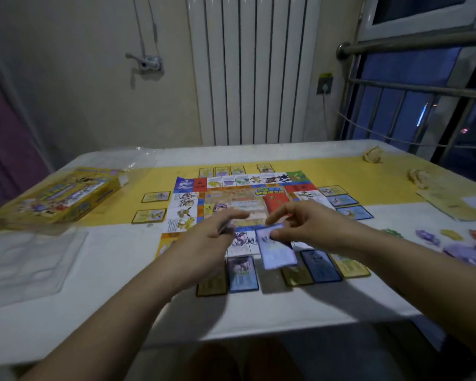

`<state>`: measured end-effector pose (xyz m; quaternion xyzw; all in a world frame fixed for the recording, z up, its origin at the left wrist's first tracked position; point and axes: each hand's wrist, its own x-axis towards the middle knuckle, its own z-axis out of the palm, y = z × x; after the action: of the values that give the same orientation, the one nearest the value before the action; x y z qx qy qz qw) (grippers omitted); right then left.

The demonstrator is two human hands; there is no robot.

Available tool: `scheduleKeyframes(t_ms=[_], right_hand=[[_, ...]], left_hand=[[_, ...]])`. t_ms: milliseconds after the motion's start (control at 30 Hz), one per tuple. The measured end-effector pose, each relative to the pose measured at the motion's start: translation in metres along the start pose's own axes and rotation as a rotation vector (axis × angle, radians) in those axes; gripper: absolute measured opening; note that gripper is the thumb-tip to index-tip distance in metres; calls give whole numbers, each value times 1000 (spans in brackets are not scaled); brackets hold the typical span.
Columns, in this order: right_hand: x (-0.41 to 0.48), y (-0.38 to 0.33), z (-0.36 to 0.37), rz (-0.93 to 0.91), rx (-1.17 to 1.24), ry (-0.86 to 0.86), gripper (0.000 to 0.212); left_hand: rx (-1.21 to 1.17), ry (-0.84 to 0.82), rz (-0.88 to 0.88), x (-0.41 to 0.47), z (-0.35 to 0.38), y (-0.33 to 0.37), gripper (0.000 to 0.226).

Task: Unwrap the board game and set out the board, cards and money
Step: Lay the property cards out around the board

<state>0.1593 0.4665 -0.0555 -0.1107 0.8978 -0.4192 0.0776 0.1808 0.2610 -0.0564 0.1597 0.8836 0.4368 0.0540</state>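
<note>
The colourful game board (239, 199) lies flat in the middle of the table. Cards lie around its edges: several along the near side (242, 273), two at the left (150, 215), several at the right (344, 200) and along the far edge (221, 171). My right hand (300, 224) pinches a pale blue card (276, 250) just above the near row. My left hand (212, 237) hovers beside it and grips a thin stack of cards (226, 229), mostly hidden by its fingers. Play money (462, 243) in purple, yellow, green and red lies at the right.
The yellow game box (63, 195) sits at the far left, with a clear plastic tray (22, 262) in front of it and clear wrap (138, 160) behind. Crumpled paper (373, 154) and a yellowish sheet (451, 203) lie at the far right. A radiator stands behind.
</note>
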Motion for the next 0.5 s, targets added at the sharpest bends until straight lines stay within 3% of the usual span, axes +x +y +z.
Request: scheduleKeyframes(t_ms=[100,200,333,500], right_hand=[[-7,5,16,-12,-118,-33,12],[-9,10,26,-28,-252,6,18],[-10,14,36,0,-368,58,24],[-6,16,44,26,-426,114,26]], left_hand=[[493,-62,49,-23,11,-6,47],[758,-126,85,-41,25,-9,65],[839,-246,66,-51,37,-11,69],[819,-276,12,-52,39,-10,69]])
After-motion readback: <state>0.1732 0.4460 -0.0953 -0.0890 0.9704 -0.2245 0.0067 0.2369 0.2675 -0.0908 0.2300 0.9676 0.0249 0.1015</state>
